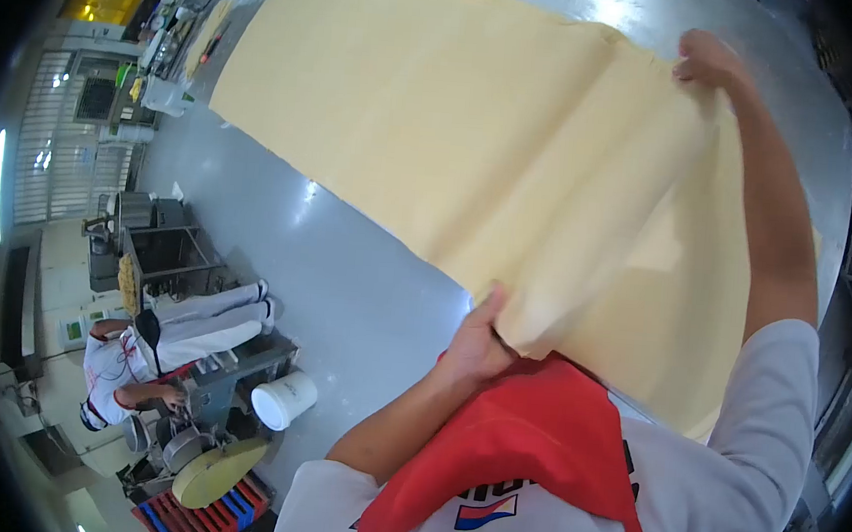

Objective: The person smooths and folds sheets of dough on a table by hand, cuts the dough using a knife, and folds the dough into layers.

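Observation:
A long pale-yellow sheet, like rolled dough, (pixel 388 95) stretches over a grey table (pixel 777 43). Its near part is lifted and curved into a loose fold, above more of the same pale sheet (pixel 680 313) at the right. My left hand (pixel 480 344) is closed on the edge of the sheet at the near left corner, thumb on top, close to my red neckerchief (pixel 524 421). At the opposite edge, upper right, my right hand (pixel 707 63) has its fingers curled round the sheet's border.
To the left, a person in white (pixel 194 334) stands at a machine with a round yellow disc (pixel 219 474). A white bucket (pixel 283 400) is on the grey floor (pixel 299 247). Tools and containers (pixel 166 95) lie at the upper left.

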The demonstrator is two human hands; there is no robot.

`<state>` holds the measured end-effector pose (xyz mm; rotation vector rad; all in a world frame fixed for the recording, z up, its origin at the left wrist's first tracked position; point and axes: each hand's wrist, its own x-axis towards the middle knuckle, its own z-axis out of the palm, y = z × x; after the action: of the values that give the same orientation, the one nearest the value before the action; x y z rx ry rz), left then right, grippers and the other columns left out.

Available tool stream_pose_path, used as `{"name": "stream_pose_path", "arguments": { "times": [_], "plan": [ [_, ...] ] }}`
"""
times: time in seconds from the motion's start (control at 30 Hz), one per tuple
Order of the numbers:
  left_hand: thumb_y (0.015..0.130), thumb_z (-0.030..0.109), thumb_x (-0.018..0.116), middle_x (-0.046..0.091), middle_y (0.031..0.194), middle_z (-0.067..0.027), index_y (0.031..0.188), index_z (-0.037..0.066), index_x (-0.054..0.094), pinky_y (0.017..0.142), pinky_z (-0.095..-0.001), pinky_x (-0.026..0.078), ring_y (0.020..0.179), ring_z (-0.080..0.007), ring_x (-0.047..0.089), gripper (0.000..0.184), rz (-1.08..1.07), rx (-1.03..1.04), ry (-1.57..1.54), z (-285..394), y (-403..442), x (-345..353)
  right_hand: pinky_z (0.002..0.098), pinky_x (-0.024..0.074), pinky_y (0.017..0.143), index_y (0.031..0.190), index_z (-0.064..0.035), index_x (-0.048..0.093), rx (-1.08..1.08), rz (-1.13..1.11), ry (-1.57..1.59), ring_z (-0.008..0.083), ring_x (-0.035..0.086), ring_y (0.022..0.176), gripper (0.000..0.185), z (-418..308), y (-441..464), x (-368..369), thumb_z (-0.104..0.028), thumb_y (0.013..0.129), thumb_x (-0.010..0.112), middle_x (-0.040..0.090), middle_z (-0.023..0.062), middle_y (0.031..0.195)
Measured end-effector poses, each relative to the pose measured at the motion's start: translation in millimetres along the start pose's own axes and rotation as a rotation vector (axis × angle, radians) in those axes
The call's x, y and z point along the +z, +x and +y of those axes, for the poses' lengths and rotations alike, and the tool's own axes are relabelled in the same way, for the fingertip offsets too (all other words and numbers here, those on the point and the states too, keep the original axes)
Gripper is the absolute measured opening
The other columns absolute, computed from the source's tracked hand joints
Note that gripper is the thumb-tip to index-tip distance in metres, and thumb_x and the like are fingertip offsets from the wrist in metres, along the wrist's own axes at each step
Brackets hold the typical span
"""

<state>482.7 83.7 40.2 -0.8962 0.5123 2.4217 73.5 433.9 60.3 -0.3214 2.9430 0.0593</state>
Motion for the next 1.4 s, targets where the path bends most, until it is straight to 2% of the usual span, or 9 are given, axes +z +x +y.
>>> {"name": "stream_pose_path", "arguments": {
  "times": [0.17,0.27,0.47,0.6,0.93,1.13,1.23,1.3,1.4],
  "plan": [
    [0.111,0.043,0.038,0.050,0.149,-0.0164,0.147,0.001,0.043,0.114,-0.0521,0.041,0.137,-0.0324,0.048,0.056,0.082,0.007,-0.175,4.9,23.8,-23.7,0.0454,0.0197,0.126,0.156,-0.0094,0.038,-0.496,0.196,0.136,0.0328,0.025,0.154,0.065,-154.6,-1.6,36.3,-0.045,0.103,0.051,0.033,0.0117,0.165],
    [0.110,0.038,0.042,0.053,0.145,-0.0170,0.145,0.002,0.046,0.113,-0.0532,0.042,0.134,-0.0329,0.050,0.050,0.232,0.011,-0.141,1.3,29.8,-25.4,0.0500,0.0138,0.127,0.158,-0.0107,0.035,-0.520,-0.037,0.050,0.0318,0.022,0.155,0.062,-204.9,-11.6,38.4,-0.044,0.106,0.042,0.029,0.0119,0.166],
    [0.106,0.022,0.052,0.070,0.099,-0.0172,0.113,0.002,0.058,0.074,-0.0443,0.063,0.081,-0.0272,0.072,0.022,0.231,-0.016,0.371,77.3,-1.3,-108.9,0.0523,0.0104,0.127,0.161,-0.0109,0.026,-0.313,0.083,-0.184,0.0320,0.015,0.157,0.066,-197.2,52.3,95.9,-0.047,0.107,0.037,0.022,0.0116,0.169],
    [0.104,0.020,0.051,0.070,0.104,-0.0180,0.116,-0.001,0.058,0.090,-0.0474,0.058,0.095,-0.0304,0.071,0.024,0.176,0.397,0.081,136.8,-14.5,-192.8,0.0534,0.0106,0.126,0.161,-0.0064,0.024,-0.254,0.178,-0.060,0.0332,0.014,0.157,0.069,-241.7,32.5,121.2,-0.045,0.106,0.038,0.020,0.0137,0.169],
    [0.104,0.018,0.054,0.062,0.103,-0.0138,0.119,-0.001,0.054,0.087,-0.0430,0.057,0.093,-0.0271,0.065,0.025,0.341,0.622,0.115,218.9,7.8,-180.1,0.0553,0.0107,0.126,0.160,-0.0018,0.025,-0.602,-0.051,0.040,0.0325,0.012,0.158,0.070,-427.9,-152.2,99.2,-0.039,0.103,0.045,0.019,0.0156,0.169],
    [0.100,0.019,0.062,0.063,0.121,-0.0161,0.126,0.004,0.060,0.096,-0.0470,0.050,0.106,-0.0333,0.063,0.030,0.552,1.332,1.349,297.4,60.3,-129.6,0.0553,0.0130,0.126,0.155,-0.0026,0.037,-0.719,0.163,0.231,0.0320,0.020,0.156,0.067,-505.1,-122.6,97.7,-0.043,0.102,0.048,0.031,0.0145,0.165],
    [0.100,0.029,0.061,0.055,0.143,-0.0184,0.139,0.009,0.055,0.111,-0.0546,0.038,0.132,-0.0413,0.051,0.044,0.341,1.671,1.866,337.3,96.4,-90.5,0.0545,0.0147,0.126,0.154,-0.0078,0.042,-0.891,-0.235,0.083,0.0325,0.024,0.155,0.062,-488.9,-84.8,71.1,-0.043,0.102,0.048,0.039,0.0120,0.162],
    [0.103,0.042,0.051,0.037,0.161,-0.0191,0.153,0.011,0.043,0.121,-0.0587,0.020,0.151,-0.0425,0.027,0.060,0.611,1.090,2.399,336.9,92.5,-82.4,0.0535,0.0164,0.125,0.153,-0.0129,0.045,-0.926,0.282,0.250,0.0327,0.027,0.154,0.059,-430.2,-55.9,121.6,-0.043,0.103,0.047,0.043,0.0099,0.159],
    [0.103,0.051,0.042,0.023,0.167,-0.0202,0.159,0.007,0.031,0.123,-0.0619,0.012,0.155,-0.0428,0.016,0.072,0.740,0.930,2.341,330.4,91.4,-78.8,0.0559,0.0110,0.125,0.160,-0.0137,0.032,-0.623,0.124,0.156,0.0316,0.019,0.156,0.062,-320.4,5.9,97.4,-0.044,0.106,0.037,0.026,0.0085,0.168]
  ]
}}
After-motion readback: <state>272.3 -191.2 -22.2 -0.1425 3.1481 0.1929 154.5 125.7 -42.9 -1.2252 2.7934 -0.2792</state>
